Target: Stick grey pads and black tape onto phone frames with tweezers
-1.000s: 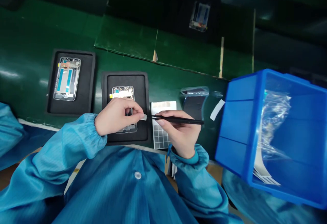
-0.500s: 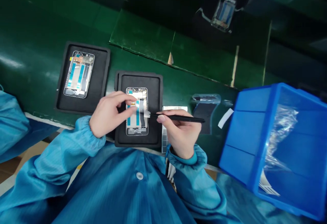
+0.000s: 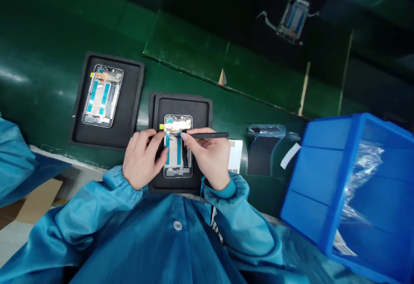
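Observation:
A phone frame (image 3: pixel 177 151) with two blue strips lies in a black foam tray (image 3: pixel 200 111) right in front of me. My left hand (image 3: pixel 142 159) rests on the frame's left edge, its curled fingers pressed against it. My right hand (image 3: pixel 207 156) pinches black tweezers (image 3: pixel 203 135), whose tip touches the upper middle of the frame. A small pale label that the tweezers carried is hard to make out at the tip.
A second phone frame (image 3: pixel 102 95) sits in another black tray (image 3: pixel 132 102) to the left. A white label sheet (image 3: pixel 236 156), a dark plastic bag (image 3: pixel 262 150) and a blue bin (image 3: pixel 336 180) with bagged parts stand to the right. Another person's blue sleeve (image 3: pixel 13 163) shows at the left edge.
My right hand has carried the tweezers and label leftward from the label sheet onto the phone frame. My left hand slid from above the frame to its left edge.

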Demonstrator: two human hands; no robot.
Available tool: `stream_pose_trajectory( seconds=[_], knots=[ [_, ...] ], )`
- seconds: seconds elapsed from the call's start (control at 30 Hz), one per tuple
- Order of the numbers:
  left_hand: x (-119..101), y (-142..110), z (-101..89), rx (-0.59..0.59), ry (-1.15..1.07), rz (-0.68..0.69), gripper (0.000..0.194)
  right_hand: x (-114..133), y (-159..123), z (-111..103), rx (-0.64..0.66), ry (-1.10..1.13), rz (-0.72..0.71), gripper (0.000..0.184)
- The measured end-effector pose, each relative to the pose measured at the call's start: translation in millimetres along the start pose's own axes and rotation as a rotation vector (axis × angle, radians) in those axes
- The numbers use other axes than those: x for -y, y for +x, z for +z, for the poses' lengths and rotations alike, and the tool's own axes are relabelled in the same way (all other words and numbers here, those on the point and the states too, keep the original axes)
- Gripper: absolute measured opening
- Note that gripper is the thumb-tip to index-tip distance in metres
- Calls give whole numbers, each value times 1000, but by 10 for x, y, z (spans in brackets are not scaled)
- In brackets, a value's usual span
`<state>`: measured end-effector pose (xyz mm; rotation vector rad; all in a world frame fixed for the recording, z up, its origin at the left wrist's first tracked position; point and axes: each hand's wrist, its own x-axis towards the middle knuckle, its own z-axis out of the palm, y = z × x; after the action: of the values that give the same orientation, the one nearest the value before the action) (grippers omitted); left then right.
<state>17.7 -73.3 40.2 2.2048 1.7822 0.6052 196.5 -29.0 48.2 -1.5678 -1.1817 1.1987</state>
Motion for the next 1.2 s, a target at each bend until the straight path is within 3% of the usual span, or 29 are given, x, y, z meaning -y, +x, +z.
stream_pose_trajectory(
  seconds=[0.7,1.03,1.2],
  knots=[
    [18,25,13,-34,37,52,35,-44,-8,9,-12,-52,-36,16],
    [-33,117,-122,87,296,193,40,-58,-21,5,-12,-114,-51,18],
    [-88,169,-134,98,333,310,37,5,-116,-122,-127,-94,-68,16]
  ],
)
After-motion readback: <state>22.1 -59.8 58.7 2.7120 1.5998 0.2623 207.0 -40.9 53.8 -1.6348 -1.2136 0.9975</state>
